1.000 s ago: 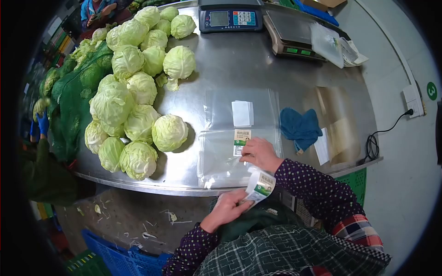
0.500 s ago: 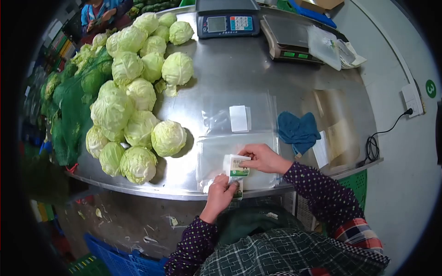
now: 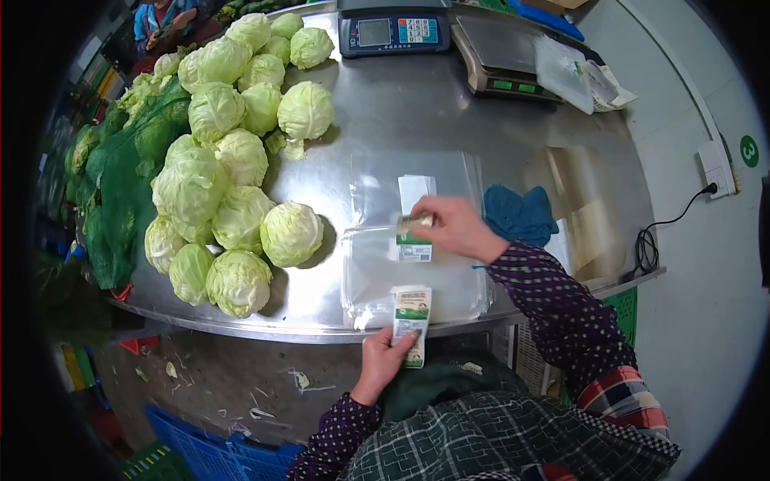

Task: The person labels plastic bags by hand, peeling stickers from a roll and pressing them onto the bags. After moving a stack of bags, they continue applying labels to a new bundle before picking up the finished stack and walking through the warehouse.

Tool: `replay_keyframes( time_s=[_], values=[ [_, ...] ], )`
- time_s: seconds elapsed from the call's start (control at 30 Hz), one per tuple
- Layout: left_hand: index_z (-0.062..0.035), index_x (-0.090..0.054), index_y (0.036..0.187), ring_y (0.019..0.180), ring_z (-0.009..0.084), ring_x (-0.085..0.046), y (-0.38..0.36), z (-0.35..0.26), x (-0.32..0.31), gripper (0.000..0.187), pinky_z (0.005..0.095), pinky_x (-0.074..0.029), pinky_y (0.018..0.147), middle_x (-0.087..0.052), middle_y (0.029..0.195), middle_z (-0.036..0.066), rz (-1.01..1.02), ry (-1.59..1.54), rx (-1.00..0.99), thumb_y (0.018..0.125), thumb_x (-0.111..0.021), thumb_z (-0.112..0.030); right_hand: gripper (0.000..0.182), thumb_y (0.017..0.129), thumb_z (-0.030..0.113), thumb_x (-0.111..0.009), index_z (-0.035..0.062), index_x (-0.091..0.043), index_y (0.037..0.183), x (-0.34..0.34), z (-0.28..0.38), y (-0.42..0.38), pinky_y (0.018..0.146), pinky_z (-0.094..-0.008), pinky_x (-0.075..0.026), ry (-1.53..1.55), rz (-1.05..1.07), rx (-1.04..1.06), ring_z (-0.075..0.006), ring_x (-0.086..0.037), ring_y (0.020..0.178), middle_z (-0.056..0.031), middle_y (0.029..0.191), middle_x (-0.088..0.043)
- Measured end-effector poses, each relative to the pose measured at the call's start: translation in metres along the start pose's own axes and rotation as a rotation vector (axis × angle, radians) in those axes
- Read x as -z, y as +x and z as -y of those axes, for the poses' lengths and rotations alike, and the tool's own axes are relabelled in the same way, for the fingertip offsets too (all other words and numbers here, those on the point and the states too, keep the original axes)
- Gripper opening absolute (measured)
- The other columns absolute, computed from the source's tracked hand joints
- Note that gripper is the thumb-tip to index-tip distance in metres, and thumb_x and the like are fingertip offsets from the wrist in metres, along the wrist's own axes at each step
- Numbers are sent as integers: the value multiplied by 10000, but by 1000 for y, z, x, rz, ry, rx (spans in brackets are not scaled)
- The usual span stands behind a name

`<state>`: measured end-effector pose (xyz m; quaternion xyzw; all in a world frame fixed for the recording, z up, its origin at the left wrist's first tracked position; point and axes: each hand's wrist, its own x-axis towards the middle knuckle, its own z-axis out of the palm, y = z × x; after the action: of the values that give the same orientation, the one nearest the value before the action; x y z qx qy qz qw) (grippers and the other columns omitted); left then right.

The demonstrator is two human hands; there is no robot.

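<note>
My left hand (image 3: 380,361) grips a strip of printed labels (image 3: 413,303), white, green and brown, at the table's front edge. In the fingers of my right hand (image 3: 459,228) is a single label (image 3: 415,250), its top edge curled. That label is over the clear plastic bags (image 3: 461,280), which lie flat and stacked on the metal table. Whether the label touches the plastic is hard to tell. Just beyond my right hand, a white paper slip (image 3: 415,189) shows at the upper part of the bags.
Green cabbages (image 3: 192,188) are piled at the left, beside a green net sack (image 3: 120,192). Two scales, a blue one (image 3: 393,32) and a second one (image 3: 501,60), stand at the back. A blue cloth (image 3: 520,215) lies right of the bags. A person (image 3: 164,24) is at far left.
My right hand has moved up and away from the label strip, carrying one label over the bags. More of the strip now shows in my left hand, which stays near the table edge.
</note>
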<state>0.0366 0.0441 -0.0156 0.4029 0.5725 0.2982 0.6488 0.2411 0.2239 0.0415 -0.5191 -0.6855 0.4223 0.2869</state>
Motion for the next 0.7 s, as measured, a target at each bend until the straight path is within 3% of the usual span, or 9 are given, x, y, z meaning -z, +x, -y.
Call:
replay_keyframes(
  time_s=[0.07, 0.23, 0.3, 0.4, 0.43, 0.53, 0.6, 0.67, 0.7],
  values=[
    [-12, -695, 1069, 769, 49, -626, 0, -8, -3, 252, 249, -522, 702, -728, 894, 58, 74, 69, 33, 882, -698, -181, 448, 733, 262, -769, 68, -621, 1109, -24, -49, 7, 738, -408, -512, -505, 163, -19, -325, -645, 872, -155, 946, -665],
    [-33, -684, 1090, 815, 101, -639, -6, -4, 2, 239, 268, -510, 737, -709, 935, 77, 112, 129, -149, 886, -673, -156, 674, 622, 382, -821, 55, -525, 1132, -35, -47, -10, 764, -452, -474, -582, -7, -16, -344, -577, 957, -138, 989, -550],
    [-38, -680, 1092, 822, 124, -643, 8, -9, 8, 236, 278, -508, 738, -697, 953, 82, 76, 155, -308, 883, -668, -146, 661, 608, 385, -823, 67, -534, 1111, -28, -51, -16, 783, -447, -449, -690, 47, 218, -334, -555, 940, -134, 954, -531],
    [-36, -663, 1091, 802, 194, -647, 4, -14, 7, 255, 322, -503, 732, -672, 960, 120, 291, 120, -130, 867, -673, -157, 448, 664, 378, -779, 128, -600, 989, -51, -58, -54, 792, -414, -432, -618, 163, 248, -311, -548, 923, -91, 968, -559],
    [-41, -658, 1086, 788, 242, -651, 4, -19, 2, 261, 326, -501, 729, -661, 942, 144, 331, 206, -290, 859, -680, -170, 377, 684, 378, -763, 137, -620, 937, -51, -61, -50, 787, -404, -433, -577, 159, 296, -303, -548, 920, -74, 948, -564],
    [-45, -658, 1077, 870, 297, -636, 15, -29, -2, 257, 349, -495, 775, -650, 977, 167, 380, 236, -249, 846, -680, -155, 244, 756, 339, -715, 132, -639, 859, -52, -74, -44, 755, -396, -455, -490, 138, 257, -273, -572, 868, -42, 861, -598],
    [-46, -667, 1061, 957, 338, -599, 33, -22, 3, 239, 377, -479, 826, -641, 1013, 176, 193, 380, -464, 840, -668, -134, 215, 774, 323, -705, 136, -637, 856, -46, -76, -37, 749, -411, -466, -429, 143, 251, -268, -589, 847, -42, 852, -611],
    [-46, -670, 1059, 975, 344, -587, 51, -7, 3, 238, 387, -473, 834, -638, 1017, 176, 143, 423, -448, 836, -665, -130, 148, 833, 242, -654, 94, -645, 830, -39, -68, -28, 721, -376, -477, -373, 278, 65, -234, -609, 806, -72, 801, -627],
    [-46, -673, 1056, 992, 349, -575, 55, -3, 3, 237, 397, -467, 841, -636, 1020, 176, 91, 467, -430, 833, -662, -126, 147, 850, 221, -636, 77, -647, 820, -24, -49, -16, 705, -361, -477, -174, 72, -17, -221, -609, 796, -82, 795, -629]
  ],
)
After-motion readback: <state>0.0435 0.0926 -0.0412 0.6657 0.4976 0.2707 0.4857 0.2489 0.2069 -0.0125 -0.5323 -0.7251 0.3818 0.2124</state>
